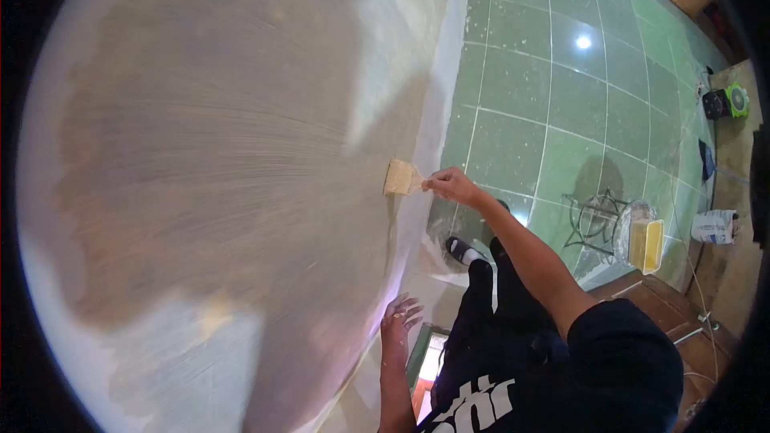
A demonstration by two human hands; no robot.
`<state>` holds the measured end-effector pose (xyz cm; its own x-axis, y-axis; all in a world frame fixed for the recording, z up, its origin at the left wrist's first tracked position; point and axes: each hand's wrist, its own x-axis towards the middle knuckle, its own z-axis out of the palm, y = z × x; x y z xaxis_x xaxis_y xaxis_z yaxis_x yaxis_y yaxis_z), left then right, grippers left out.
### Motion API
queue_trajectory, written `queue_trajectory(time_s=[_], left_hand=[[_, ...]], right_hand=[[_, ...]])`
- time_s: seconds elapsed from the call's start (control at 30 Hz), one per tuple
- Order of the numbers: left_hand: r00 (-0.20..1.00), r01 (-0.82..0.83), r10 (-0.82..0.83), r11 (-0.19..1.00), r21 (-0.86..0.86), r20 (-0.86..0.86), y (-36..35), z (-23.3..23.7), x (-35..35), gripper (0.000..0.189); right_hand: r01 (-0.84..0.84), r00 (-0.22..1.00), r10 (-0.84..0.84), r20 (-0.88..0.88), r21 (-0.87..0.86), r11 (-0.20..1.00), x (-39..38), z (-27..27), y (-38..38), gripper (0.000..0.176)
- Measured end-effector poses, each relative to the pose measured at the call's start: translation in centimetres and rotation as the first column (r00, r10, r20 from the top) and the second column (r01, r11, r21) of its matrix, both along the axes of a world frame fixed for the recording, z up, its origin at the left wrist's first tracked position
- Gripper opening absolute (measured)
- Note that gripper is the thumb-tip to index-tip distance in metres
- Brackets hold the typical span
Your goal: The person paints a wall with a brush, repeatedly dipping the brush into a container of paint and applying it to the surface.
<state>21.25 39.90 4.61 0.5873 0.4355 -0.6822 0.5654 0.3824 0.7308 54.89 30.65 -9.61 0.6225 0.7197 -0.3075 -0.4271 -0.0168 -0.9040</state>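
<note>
My right hand [451,184] grips the handle of a wide paintbrush [399,178], its bristles coated in a tan substance. The bristles rest against the lower part of a wall [216,168], close to where it meets the floor. Much of that wall carries a brownish, damp-looking coat with long brush streaks, while lighter patches show at its edges. My left hand [401,314] holds nothing. Its fingers are apart, with pale smears on them, and it is near the wall.
Green floor tiles [513,80] are spattered with white specks. A round wire stand [593,220] is beside a yellow rectangular container [651,246]. Farther right are a white bucket [714,227], a black-and-green device [726,102] and a thin cable [696,273]. A brown door [670,313] stands behind me.
</note>
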Motion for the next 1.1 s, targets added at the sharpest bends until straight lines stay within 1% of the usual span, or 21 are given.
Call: queue_trajectory(time_s=[0.03, 0.1, 0.13, 0.17, 0.2, 0.23, 0.3, 0.33, 0.4, 0.5, 0.53, 0.6, 0.63, 0.7, 0.73, 0.77, 0.8, 0.87, 0.93, 1.03, 1.1], left_hand=[[1.000, -0.008, 0.008, 1.000, -0.005, -0.019, -0.2, -0.4, 0.2, 0.063], [0.998, -0.009, 0.010, 1.000, -0.018, 0.055, -0.4, -0.9, 0.8, 0.055], [0.999, -0.010, 0.010, 1.000, -0.017, 0.052, -0.6, -1.0, 1.2, 0.055], [1.000, -0.014, 0.014, 1.000, -0.005, 0.008, -1.1, -0.9, 1.6, 0.050], [0.999, -0.017, 0.017, 1.000, 0.008, -0.032, -1.4, -0.8, 2.2, 0.046], [0.999, -0.017, 0.017, 1.000, 0.010, -0.030, -1.5, -0.6, 2.5, 0.046], [1.000, 0.015, -0.014, 1.000, 0.023, -0.016, -1.9, 0.0, 3.1, 0.041], [1.000, 0.012, -0.012, 1.000, 0.027, -0.001, -2.1, 0.6, 3.5, 0.041], [0.999, -0.031, 0.031, 1.000, 0.004, 0.027, -2.5, 2.2, 4.2, 0.044], [0.995, -0.029, 0.028, 1.000, 0.003, 0.100, -2.8, 4.0, 4.8, 0.045], [0.993, -0.034, 0.033, 0.999, 0.009, 0.118, -2.9, 4.5, 5.0, 0.045], [0.991, -0.015, 0.012, 1.000, 0.021, 0.130, -3.0, 5.3, 5.3, 0.045], [0.989, -0.013, 0.009, 1.000, 0.027, 0.150, -2.9, 5.8, 5.7, 0.045], [0.980, -0.050, 0.047, 0.999, 0.009, 0.195, -3.0, 6.4, 5.4, 0.045], [0.962, -0.059, 0.065, 0.998, -0.030, 0.265, -3.0, 6.4, 5.2, 0.045], [0.959, -0.053, 0.060, 0.998, -0.034, 0.278, -2.9, 6.6, 5.6, 0.045], [0.969, -0.047, 0.048, 0.999, -0.011, 0.242, -2.9, 6.8, 5.9, 0.045], [0.977, -0.038, 0.036, 0.999, 0.007, 0.212, -2.7, 6.9, 6.7, 0.046], [0.978, -0.030, 0.020, 0.999, 0.044, 0.208, -2.7, 7.0, 7.1, 0.045], [0.972, -0.029, 0.016, 0.998, 0.054, 0.235, -2.8, 7.9, 7.9, 0.045], [0.971, -0.032, 0.018, 0.998, 0.056, 0.239, -2.9, 8.6, 8.2, 0.044]], right_hand=[[-0.008, 1.000, 0.008, -0.019, -0.005, 1.000, -0.1, -2.2, -0.2, 0.030], [0.054, 0.990, -0.039, 0.138, -0.104, 0.993, 0.3, -6.1, -0.3, 0.032], [0.053, 0.990, -0.039, 0.135, -0.103, 0.993, 0.2, -8.5, -0.5, 0.032], [0.114, 0.969, -0.046, 0.242, -0.276, 0.954, -0.2, -11.0, -0.7, 0.035], [0.192, 0.937, -0.033, 0.348, -0.431, 0.882, -0.2, -11.3, -1.0, 0.039], [0.193, 0.936, -0.034, 0.351, -0.429, 0.883, -0.4, -11.4, -1.2, 0.039], [0.345, 0.864, -0.021, 0.503, -0.561, 0.753, -0.7, -10.7, -1.7, 0.044], [0.351, 0.856, -0.021, 0.516, -0.552, 0.756, -0.5, -9.1, -1.7, 0.044], [0.303, 0.894, -0.029, 0.447, -0.557, 0.773, 0.1, -5.0, -1.1, 0.046], [0.311, 0.873, -0.072, 0.483, -0.435, 0.845, 1.3, 3.8, -0.6, 0.043], [0.314, 0.865, -0.071, 0.497, -0.424, 0.850, 1.8, 6.9, -0.9, 0.043], [0.317, 0.814, -0.097, 0.572, -0.298, 0.900, 2.6, 13.2, -1.8, 0.042], [0.325, 0.802, -0.103, 0.588, -0.286, 0.901, 3.1, 16.2, -2.1, 0.042], [0.269, 0.746, -0.060, 0.664, -0.217, 0.938, 3.1, 21.8, -3.4, 0.041], [0.280, 0.733, -0.064, 0.678, -0.214, 0.936, 3.3, 25.6, -4.2, 0.041], [0.222, 0.747, -0.032, 0.664, -0.204, 0.953, 3.3, 29.6, -5.0, 0.041], [0.161, 0.762, 0.003, 0.648, -0.193, 0.968, 3.3, 33.3, -5.5, 0.042], [0.086, 0.753, -0.050, 0.657, -0.023, 0.996, 3.6, 38.8, -6.4, 0.046], [-0.008, 0.756, -0.044, 0.653, 0.076, 0.997, 3.8, 43.5, -7.2, 0.038], [0.014, 0.753, -0.099, 0.650, 0.135, 0.991, 3.4, 50.3, -8.4, 0.038], [0.035, 0.780, -0.228, 0.583, 0.324, 0.946, 3.6, 52.7, -8.9, 0.037]])
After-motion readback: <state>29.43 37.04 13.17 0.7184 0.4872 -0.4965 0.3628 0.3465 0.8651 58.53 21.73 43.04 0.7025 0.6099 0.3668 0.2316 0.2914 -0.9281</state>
